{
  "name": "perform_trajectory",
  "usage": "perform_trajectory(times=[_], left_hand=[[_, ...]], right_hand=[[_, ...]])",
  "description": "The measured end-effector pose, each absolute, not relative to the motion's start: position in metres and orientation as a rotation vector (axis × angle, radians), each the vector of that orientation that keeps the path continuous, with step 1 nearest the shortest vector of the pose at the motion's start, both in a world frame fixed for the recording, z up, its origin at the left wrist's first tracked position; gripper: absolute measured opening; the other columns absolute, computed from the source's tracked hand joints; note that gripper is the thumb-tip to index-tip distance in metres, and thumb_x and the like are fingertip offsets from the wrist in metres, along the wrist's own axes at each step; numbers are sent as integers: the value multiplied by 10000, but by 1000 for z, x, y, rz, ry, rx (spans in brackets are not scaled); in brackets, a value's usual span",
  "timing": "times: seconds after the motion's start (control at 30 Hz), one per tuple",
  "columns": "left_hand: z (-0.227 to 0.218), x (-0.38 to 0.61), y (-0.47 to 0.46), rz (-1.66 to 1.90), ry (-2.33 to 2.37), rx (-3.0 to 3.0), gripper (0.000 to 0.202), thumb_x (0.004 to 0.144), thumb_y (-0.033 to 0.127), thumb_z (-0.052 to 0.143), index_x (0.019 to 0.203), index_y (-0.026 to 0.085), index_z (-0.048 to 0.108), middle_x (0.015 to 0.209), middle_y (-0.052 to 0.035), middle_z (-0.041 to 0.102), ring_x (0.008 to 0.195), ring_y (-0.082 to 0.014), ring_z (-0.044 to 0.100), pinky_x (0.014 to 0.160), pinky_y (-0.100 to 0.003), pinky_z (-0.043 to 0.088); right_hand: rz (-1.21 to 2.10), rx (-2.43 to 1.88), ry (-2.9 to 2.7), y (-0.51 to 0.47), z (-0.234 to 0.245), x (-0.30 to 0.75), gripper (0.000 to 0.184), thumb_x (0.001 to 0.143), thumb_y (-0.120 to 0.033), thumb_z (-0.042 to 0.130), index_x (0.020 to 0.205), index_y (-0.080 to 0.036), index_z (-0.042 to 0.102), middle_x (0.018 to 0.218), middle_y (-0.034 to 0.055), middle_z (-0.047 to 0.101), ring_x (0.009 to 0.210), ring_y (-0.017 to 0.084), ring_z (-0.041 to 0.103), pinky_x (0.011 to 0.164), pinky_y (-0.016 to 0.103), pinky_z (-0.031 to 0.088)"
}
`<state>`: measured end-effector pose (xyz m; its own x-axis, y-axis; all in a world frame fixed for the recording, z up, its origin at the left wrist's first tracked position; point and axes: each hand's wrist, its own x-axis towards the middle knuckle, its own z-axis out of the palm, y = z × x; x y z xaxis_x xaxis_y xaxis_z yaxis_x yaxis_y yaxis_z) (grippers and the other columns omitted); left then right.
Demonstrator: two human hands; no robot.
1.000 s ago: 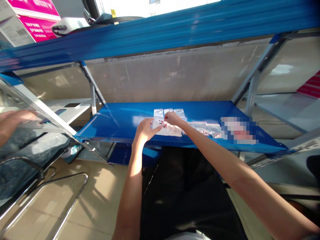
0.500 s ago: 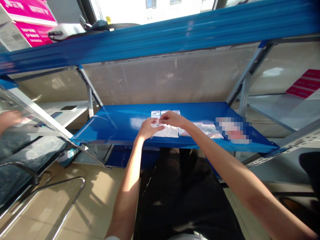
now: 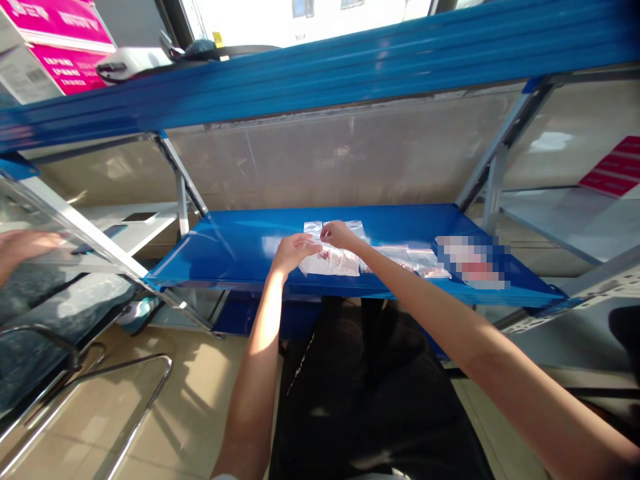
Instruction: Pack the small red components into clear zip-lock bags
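Note:
On the blue shelf [image 3: 240,247], a crumpled white sheet [image 3: 340,267], paper or cloth, lies in front of me. Small dark reddish bits [image 3: 324,254] show on it, too small to name. My left hand [image 3: 293,253] rests at the sheet's left edge, fingers and thumb stretched towards the bits. Just right of it, my right hand [image 3: 340,237] hovers over the sheet with thumb and fingertips pinched together; whatever they hold is hidden. Behind the hands lie a clear zip bag [image 3: 313,227] and another clear bag [image 3: 354,227], partly covered.
Clear bags [image 3: 393,254] with small reddish contents lie right of the sheet, beside a pixelated patch [image 3: 473,262]. Slanting metal posts [image 3: 183,173] flank the shelf, and a blue beam [image 3: 320,80] runs above. Another person's hand [image 3: 30,247] is at far left.
My left thumb and fingers have come closer together, and the reddish bits now show beside them. My right hand stays pinched, barely moved. The other person's hand reaches further right.

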<state>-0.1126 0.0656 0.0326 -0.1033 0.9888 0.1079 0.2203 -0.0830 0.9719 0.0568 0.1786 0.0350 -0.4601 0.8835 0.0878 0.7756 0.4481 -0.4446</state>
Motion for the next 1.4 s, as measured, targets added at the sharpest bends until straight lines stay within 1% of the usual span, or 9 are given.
perform_trajectory(times=[0.13,0.3,0.6,0.77,0.87,0.97,1.13,1.27,1.4], left_hand=[[34,-115,68,1234,1424,1330,640,627,441,948,1156,148,740,1046,-137,788,992,-282,736,896,-399,551],[32,-119,72,1193,1492,1354,686,619,485,946,1174,145,730,1089,-145,779,949,-272,732,827,-373,552],[28,-122,74,1149,1534,1397,639,618,495,950,1122,153,757,1024,-126,798,929,-278,743,874,-398,559],[21,-124,75,1113,1516,1432,693,601,486,965,1158,134,752,1042,-145,797,910,-284,749,859,-400,564],[18,-122,77,1089,1510,1485,713,626,509,949,1192,128,744,1065,-159,793,937,-298,752,865,-416,566],[20,-118,78,1078,1481,1582,703,634,509,945,1201,142,748,1054,-151,797,993,-311,753,880,-416,569],[27,-109,76,1061,1394,1612,602,673,445,928,1169,146,763,1028,-145,798,1000,-308,758,864,-408,583],[35,-106,71,1064,1402,1611,520,683,401,926,1112,148,777,1006,-134,802,965,-297,758,832,-386,581],[40,-108,67,1051,1461,1589,575,691,422,922,1164,140,757,1042,-129,798,896,-262,749,724,-326,560]], right_hand=[[489,-1494,-2408,186,11,44,170,860,-107,689,964,-120,822,1026,145,805,950,237,729,730,240,467],[488,-1519,-2428,191,1,43,161,867,-181,715,964,-121,828,979,153,805,931,244,732,734,240,475],[485,-1485,-2389,185,-2,47,176,821,-80,671,918,-127,810,979,133,803,923,229,718,753,234,454],[492,-1477,-2267,174,11,55,208,934,-153,574,996,-109,768,1034,138,783,933,205,689,747,243,444],[695,-1354,-2153,162,24,64,227,964,-258,561,995,-121,739,929,95,754,782,160,638,644,237,424],[1000,-1130,-2083,149,37,72,187,910,-295,616,869,-144,718,746,34,663,635,124,526,535,233,354],[1076,-999,-2136,137,49,76,250,859,-373,675,741,-155,713,635,-2,572,592,106,447,500,237,291],[1138,-976,-2205,138,55,77,229,854,-354,705,759,-152,756,613,11,611,583,113,483,498,234,318],[1146,-965,-2066,147,62,81,143,873,-256,695,920,-159,789,712,32,690,657,129,583,509,210,363]])
